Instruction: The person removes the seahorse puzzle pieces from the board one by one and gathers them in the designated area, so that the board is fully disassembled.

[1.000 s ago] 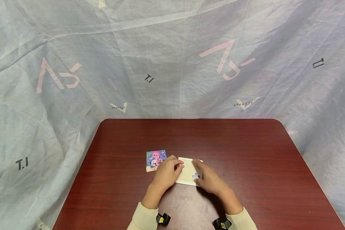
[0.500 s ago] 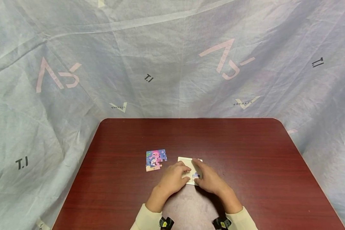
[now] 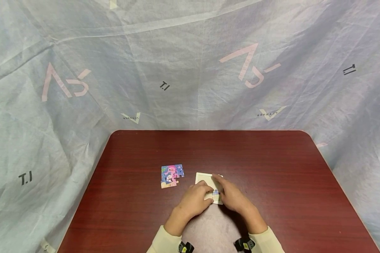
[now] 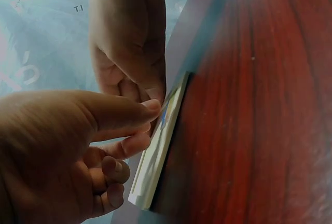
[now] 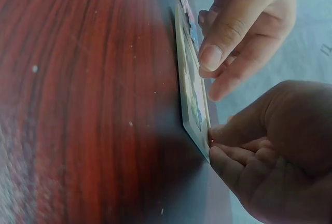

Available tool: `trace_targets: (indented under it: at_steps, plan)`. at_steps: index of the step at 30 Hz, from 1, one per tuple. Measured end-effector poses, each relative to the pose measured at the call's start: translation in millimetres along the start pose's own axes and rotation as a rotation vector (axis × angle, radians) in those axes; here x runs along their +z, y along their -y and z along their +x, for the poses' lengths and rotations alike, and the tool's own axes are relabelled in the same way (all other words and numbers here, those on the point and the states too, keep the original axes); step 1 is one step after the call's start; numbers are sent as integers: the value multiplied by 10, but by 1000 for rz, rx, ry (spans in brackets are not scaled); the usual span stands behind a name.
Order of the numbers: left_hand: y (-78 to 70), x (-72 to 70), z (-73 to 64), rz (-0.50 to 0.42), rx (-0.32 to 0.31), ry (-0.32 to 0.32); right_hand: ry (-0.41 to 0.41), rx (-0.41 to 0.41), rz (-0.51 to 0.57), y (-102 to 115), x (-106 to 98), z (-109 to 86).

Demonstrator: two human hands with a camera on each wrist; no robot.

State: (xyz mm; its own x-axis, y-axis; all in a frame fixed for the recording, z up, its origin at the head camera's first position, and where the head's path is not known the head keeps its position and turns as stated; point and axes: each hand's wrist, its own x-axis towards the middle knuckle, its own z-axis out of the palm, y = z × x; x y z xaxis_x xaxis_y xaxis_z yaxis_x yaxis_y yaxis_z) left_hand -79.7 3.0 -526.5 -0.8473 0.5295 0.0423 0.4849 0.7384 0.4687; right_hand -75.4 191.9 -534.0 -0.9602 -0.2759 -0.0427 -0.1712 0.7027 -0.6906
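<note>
A pale, shallow puzzle tray (image 3: 201, 177) lies on the table between both hands. In its lower right corner sits a blue jigsaw piece (image 3: 215, 192), partly covered by fingers. My right hand (image 3: 234, 196) grips the tray's right edge; in the right wrist view its thumb and fingers pinch the rim (image 5: 193, 130). My left hand (image 3: 194, 200) reaches over the tray from the left, its bent fingers beside the blue piece. Seen from the left wrist, the left thumb and index tips come close together at the piece (image 4: 164, 116), with nothing visible between them.
A partly assembled jigsaw (image 3: 169, 175) with a pink sea creature on blue lies left of the tray, its lower right corner open. The dark red table (image 3: 256, 154) ends at a grey printed cloth (image 3: 190, 70) hung behind and at the sides.
My left hand has moved right and nearer, from beside the assembled jigsaw to over the tray by the blue piece. My right thumb has shifted from over the piece toward the tray's edge.
</note>
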Motion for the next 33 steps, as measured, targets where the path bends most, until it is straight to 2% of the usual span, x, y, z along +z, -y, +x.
trace_targets:
  at_steps: [7, 13, 19, 33]
  plan:
    - [-9, 69, -6, 18, -7, -29, -31, -39, -18, -10, 18, 11]
    - [-34, 126, -15, 38, -14, -54, -35, -31, -17, -7, 23, 16]
    - [-63, 163, -22, 92, 5, -100, -36, -19, -26, -9, 29, 18]
    - [-76, 209, -3, 94, -4, -117, -23, 10, -21, -6, 28, 19]
